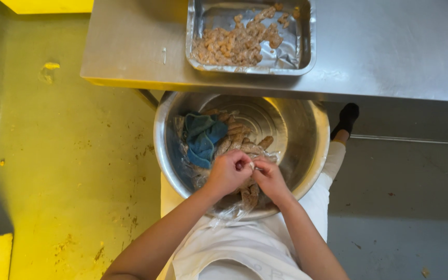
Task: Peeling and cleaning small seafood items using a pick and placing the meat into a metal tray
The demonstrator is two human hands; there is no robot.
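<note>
Shrimp [251, 165] pinched, left hand [227, 173], right hand [269, 179]

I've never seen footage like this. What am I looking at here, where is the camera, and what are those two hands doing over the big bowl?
There is no machine here: a person wears one camera on the head, looking straight down at their own bare hands. The left hand and the right hand meet over a large steel bowl resting on the person's lap. Together they pinch one small pale piece; it is too small to tell exactly what. In the bowl lie raw shrimp on a clear plastic bag, beside a blue cloth. Above, on a steel table, a foil tray holds more pale pieces. The floor is yellowish and stained.
</note>
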